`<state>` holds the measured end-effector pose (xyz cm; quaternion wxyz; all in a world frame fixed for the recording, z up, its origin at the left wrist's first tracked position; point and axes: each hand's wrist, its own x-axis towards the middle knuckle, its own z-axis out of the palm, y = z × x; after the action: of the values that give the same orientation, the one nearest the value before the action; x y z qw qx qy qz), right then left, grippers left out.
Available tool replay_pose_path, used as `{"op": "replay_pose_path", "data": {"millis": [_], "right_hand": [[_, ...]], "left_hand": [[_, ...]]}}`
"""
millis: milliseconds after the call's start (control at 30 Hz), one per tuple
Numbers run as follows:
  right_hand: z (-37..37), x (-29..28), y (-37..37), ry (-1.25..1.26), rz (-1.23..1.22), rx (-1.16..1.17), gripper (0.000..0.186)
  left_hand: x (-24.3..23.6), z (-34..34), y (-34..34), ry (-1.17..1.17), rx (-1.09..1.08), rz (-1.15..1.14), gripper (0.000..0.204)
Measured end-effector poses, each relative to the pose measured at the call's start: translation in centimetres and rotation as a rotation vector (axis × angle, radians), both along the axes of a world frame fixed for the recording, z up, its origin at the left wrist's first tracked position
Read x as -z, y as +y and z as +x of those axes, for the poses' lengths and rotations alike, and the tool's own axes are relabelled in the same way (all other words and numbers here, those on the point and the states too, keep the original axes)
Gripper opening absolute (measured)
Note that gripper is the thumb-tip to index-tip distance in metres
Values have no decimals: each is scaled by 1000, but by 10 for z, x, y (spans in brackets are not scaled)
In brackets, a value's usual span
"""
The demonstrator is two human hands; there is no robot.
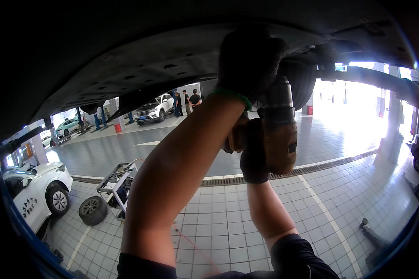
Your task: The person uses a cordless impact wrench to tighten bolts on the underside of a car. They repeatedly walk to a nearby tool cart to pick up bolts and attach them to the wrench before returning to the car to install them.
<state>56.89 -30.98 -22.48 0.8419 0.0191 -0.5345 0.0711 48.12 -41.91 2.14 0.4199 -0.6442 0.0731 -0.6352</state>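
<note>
Overhead is the dark underside of a raised car (144, 69), with a panel that has several small holes. My left hand (249, 63), in a dark glove, reaches up against this underside. Its fingers are lost in shadow, so I cannot see whether they hold anything. Below and slightly right of it, my gloved right hand (255, 160) is closed around a cordless power driver (280, 135) with a brownish-yellow and dark body. The driver stands upright, nose toward the underside, just beside my left hand. Shadow hides what its tip touches.
A wheel of the raised car (302, 86) hangs behind the driver. On the tiled floor at left are a loose wheel (92, 210), a metal cart (118, 186) and a white car (37, 190). A lift arm (375, 239) lies low at right. Several people (195, 99) stand far off.
</note>
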Motion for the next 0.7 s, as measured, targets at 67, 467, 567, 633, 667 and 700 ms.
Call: {"op": "replay_pose_path", "data": {"millis": [67, 467, 567, 633, 667, 700], "right_hand": [[-5, -5, -2, -13, -3, 17, 45], [-9, -17, -37, -108, -286, 455, 36], [4, -14, -19, -9, -294, 363, 31], [4, -14, -12, 4, -274, 399, 30], [-2, -20, -17, -13, -248, 463, 31], [-10, -27, -23, -82, -183, 630, 37]], "left_hand": [[-1, -4, 1, -15, 1, 25, 21], [2, 8, 10, -116, 51, 9, 9], [-1, 8, 4, -106, 7, 19, 7], [0, 8, 7, -101, -5, 7, 4], [-1, 9, 9, -97, -13, 6, 3], [-1, 7, 11, -88, -46, -12, 2]]}}
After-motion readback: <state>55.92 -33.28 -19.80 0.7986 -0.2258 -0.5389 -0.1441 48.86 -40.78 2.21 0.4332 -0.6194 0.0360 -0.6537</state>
